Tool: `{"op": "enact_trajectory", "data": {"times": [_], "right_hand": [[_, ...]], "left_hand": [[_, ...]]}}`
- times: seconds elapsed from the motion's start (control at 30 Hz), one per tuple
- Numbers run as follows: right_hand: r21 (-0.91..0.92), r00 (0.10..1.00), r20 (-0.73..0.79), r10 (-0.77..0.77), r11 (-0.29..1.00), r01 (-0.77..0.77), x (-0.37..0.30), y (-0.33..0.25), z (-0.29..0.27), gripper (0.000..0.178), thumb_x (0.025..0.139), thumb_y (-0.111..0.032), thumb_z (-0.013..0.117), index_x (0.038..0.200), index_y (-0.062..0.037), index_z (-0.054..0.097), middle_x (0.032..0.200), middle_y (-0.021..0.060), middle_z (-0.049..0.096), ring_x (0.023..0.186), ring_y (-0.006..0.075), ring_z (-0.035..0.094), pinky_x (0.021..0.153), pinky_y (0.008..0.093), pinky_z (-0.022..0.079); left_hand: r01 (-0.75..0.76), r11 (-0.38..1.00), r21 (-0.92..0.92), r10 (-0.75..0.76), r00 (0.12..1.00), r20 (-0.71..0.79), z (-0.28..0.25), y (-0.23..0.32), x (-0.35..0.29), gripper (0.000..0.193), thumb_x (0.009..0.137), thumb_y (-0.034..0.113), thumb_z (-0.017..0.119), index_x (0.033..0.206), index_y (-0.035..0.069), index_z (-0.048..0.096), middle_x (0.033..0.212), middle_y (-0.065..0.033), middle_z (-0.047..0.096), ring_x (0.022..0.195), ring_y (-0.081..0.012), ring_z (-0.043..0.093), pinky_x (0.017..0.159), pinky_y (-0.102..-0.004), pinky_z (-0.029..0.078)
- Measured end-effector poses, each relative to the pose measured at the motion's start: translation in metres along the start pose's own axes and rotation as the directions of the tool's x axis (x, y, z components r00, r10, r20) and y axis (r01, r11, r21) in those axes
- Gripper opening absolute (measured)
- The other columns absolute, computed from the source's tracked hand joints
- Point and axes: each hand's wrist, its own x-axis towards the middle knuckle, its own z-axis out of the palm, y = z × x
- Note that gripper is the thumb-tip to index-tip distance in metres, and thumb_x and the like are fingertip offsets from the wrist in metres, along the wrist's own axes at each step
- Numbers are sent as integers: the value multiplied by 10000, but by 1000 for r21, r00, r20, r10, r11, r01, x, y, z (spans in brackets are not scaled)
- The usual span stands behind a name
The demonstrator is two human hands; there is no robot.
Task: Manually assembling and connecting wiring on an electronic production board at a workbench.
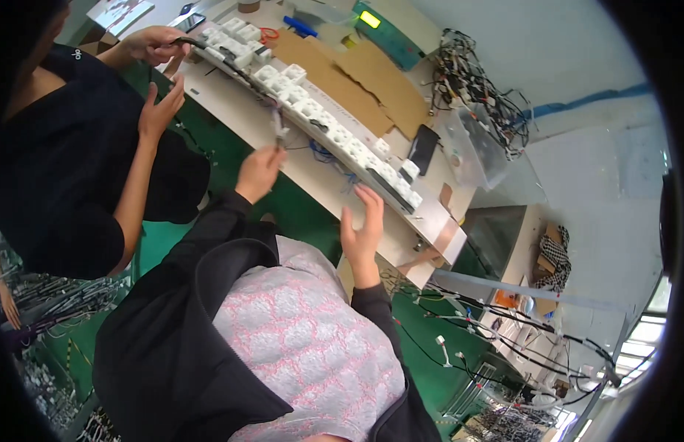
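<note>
A long pale assembly board (312, 177) slants across the view, carrying a row of white connector blocks (312, 110) with dark and blue wires run along them. My left hand (259, 172) is raised at the board's near edge, its fingers pinched on the end of a thin wire (279, 131) that comes off the blocks. My right hand (362, 230) hovers open, fingers spread, just below the board's near edge and holds nothing.
A co-worker in black stands at the left, one hand (159, 43) on the harness at the board's far end, the other hand (161, 107) raised. Beyond the board lie cardboard sheets (371, 88), a black phone (423, 147), a clear plastic box (478, 151) and a wire tangle (474, 81).
</note>
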Motion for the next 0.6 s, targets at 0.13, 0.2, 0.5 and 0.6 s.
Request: {"op": "enact_trajectory", "data": {"times": [0.13, 0.2, 0.5, 0.6], "right_hand": [[483, 985, 117, 127, 859, -168, 78, -26, 58, 359, 862, -33, 620, 1216, -5, 566, 1194, 162, 561, 1030, 239, 607, 866, 329, 492], [426, 938, 346, 15, 888, -171, 113, -14, 74, 389, 858, -41, 640, 1234, -4, 548, 1159, 138, 568, 955, 197, 610, 818, 305, 498], [645, 716, 680, -160, 595, -480, 193, -68, 115, 388, 809, 20, 698, 1186, 0, 607, 1099, 64, 622, 913, 130, 610, 760, 270, 519], [652, 727, 639, -252, 679, -338, 201, -73, 127, 334, 796, 48, 689, 1125, 2, 661, 1109, 63, 603, 919, 146, 614, 777, 270, 524]], "left_hand": [[107, 906, -410, 4, 965, 262, -39, 81, 7, 265, 1015, 203, 492, 857, 10, 579, 690, -29, 564, 640, -104, 546, 583, -269, 426], [286, 622, -729, -26, 938, 347, -58, 100, 12, 264, 1032, 246, 470, 870, 59, 561, 682, 20, 520, 568, -52, 466, 532, -223, 371], [182, 642, -745, -15, 974, 225, -99, 103, 28, 275, 1027, 260, 483, 859, 51, 546, 730, 29, 512, 602, -28, 395, 538, -201, 297], [165, 681, -714, -39, 981, 190, -111, 104, 37, 272, 1023, 247, 487, 852, 44, 549, 739, 27, 509, 620, -32, 403, 558, -201, 311]]}}
